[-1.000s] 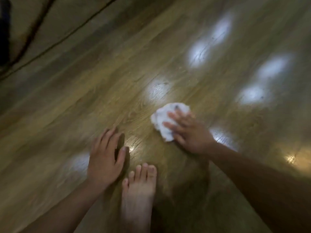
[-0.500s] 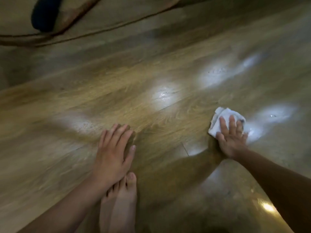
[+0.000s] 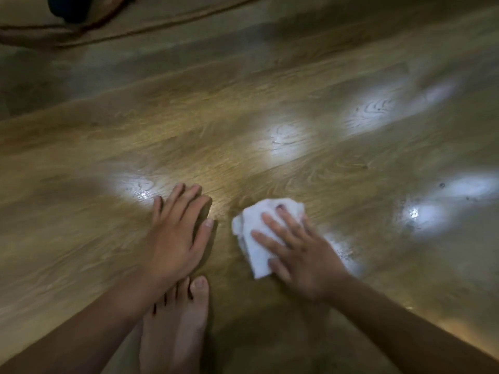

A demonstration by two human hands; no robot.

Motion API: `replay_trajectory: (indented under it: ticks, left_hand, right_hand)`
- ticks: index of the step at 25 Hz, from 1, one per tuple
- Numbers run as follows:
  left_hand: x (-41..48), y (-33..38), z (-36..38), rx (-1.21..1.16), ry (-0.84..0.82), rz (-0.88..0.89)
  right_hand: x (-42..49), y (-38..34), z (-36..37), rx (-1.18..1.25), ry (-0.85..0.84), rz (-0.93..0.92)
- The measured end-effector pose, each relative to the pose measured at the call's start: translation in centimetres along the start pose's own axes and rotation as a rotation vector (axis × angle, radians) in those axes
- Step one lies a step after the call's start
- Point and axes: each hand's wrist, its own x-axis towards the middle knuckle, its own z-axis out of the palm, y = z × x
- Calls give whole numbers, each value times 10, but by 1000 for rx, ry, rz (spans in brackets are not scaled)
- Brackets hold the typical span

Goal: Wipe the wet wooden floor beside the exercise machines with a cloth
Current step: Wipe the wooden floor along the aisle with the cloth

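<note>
A crumpled white cloth [image 3: 252, 233] lies on the glossy wooden floor [image 3: 270, 109] in the lower middle of the view. My right hand [image 3: 299, 249] presses down on the cloth with fingers spread flat, covering its right half. My left hand [image 3: 175, 236] rests flat on the bare boards just left of the cloth, fingers straight, holding nothing. Bright reflections and small droplets [image 3: 417, 214] show on the floor to the right of the cloth.
My bare foot [image 3: 175, 327] stands on the floor below my left hand, partly under the wrist. A dark rounded object [image 3: 71, 8] and curved cables [image 3: 151, 27] lie at the far top left.
My right hand has slid the cloth leftward, from far out on the right to close beside my left hand. My left hand stays planted on the floor.
</note>
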Motion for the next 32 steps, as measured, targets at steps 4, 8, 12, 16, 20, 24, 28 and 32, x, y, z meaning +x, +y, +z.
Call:
replay_trajectory:
  ticks: [4,8,12,16,20,24,28,32]
  left_hand:
    - [28,-3,-3,-14,87,27]
    - [54,-11,-4,-16,92,-6]
    - [96,-18,-4,36,158,3]
    - [129,-31,-8,98,228,9]
    - [131,-30,-5,109,165,-24]
    - [134,-30,-7,101,164,-41]
    - [136,-30,-3,168,132,-31]
    - [136,-31,-5,175,94,-48]
  right_hand:
    - [-29,204,-23,-168,53,341]
    - [57,184,-46,256,139,1208]
    - [109,0,-7,54,149,289]
    - [91,50,-21,32,135,105]
    - [83,227,-42,-36,114,640]
    - [145,191,-57,173,231,1113]
    - [171,15,-24,29,162,277]
    - [153,91,-35,7,120,79]
